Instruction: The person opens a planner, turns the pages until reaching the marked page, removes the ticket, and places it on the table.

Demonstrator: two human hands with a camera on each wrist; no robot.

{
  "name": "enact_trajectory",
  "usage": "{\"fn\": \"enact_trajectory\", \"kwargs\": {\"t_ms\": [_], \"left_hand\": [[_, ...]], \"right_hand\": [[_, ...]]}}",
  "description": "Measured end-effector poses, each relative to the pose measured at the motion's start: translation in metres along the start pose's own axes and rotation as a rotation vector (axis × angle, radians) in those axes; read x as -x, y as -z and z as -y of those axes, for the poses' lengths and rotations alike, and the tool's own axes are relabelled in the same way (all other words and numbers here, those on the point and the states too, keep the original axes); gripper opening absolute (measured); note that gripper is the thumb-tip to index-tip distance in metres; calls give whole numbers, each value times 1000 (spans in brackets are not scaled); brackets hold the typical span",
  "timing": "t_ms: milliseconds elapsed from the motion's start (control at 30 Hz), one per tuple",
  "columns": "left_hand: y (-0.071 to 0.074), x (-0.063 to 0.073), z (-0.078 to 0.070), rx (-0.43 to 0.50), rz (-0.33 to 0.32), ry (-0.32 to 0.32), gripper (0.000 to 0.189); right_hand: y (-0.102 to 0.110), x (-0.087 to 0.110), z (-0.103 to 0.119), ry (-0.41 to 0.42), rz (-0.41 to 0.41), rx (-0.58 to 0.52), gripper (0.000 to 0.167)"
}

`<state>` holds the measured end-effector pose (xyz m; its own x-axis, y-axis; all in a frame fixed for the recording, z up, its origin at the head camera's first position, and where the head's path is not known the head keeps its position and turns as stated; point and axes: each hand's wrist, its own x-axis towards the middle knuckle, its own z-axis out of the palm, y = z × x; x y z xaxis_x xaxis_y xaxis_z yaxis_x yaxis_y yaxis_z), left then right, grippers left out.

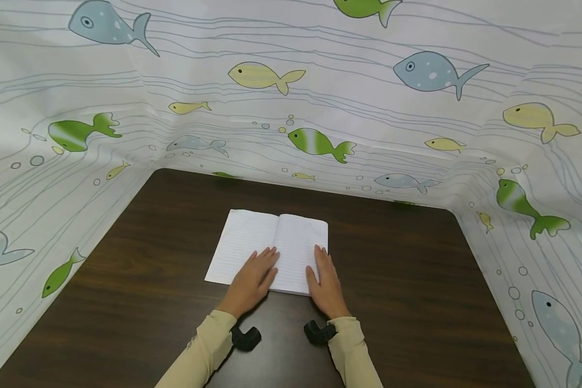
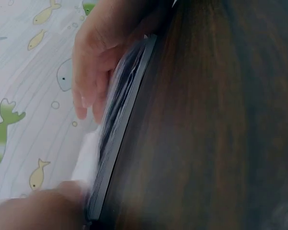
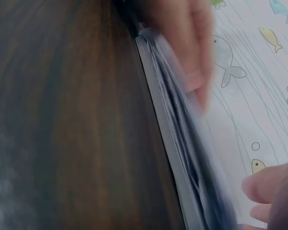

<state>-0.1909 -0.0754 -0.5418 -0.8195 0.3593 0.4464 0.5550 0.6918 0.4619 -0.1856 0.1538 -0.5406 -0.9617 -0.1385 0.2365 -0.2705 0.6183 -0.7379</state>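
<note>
Book (image 1: 293,245) spread on counter (image 1: 397,269), left grip (image 1: 252,277) and right grip (image 1: 327,281) resting on it, fingers extended.
We have the book at 6 o'clock of mid-frame in the head view, lined paper up, fold (image 1: 277,229) running about 12 to 6. Left grip is relaxed at the book's 7 o'clock, over the left page (image 1: 247,234), fingertips by the fold. Right grip is also relaxed, 4 o'clock, along the right page's (image 1: 303,234) outer edge, thumb over paper. We see a black wrist unit (image 1: 246,339) at each cream cuff (image 1: 218,326), fish-print sheeting (image 1: 320,116) from 9 through 12 to 3. Wrist views: hands blurred, stacked page edges (image 2: 119,115) visible.
</note>
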Motion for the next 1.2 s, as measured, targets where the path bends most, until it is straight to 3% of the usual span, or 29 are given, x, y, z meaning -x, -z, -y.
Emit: {"fn": "enact_trajectory", "kwargs": {"t_ms": [100, 200, 667, 967, 1200], "left_hand": [[0, 1, -1, -45, 114, 11, 46], [1, 1, -1, -66, 149, 19, 47], [1, 2, -1, -63, 93, -29, 47], [2, 4, 0, -46, 126, -4, 47], [1, 3, -1, -51, 109, -9, 47]], "right_hand": [[-1, -1, -1, 14, -22, 13, 63], [-1, -1, -1, 21, -37, 35, 66], [1, 0, 1, -22, -23, 46, 74], [0, 1, 2, -42, -19, 49, 76], [-1, 1, 0, -45, -27, 39, 77]]}}
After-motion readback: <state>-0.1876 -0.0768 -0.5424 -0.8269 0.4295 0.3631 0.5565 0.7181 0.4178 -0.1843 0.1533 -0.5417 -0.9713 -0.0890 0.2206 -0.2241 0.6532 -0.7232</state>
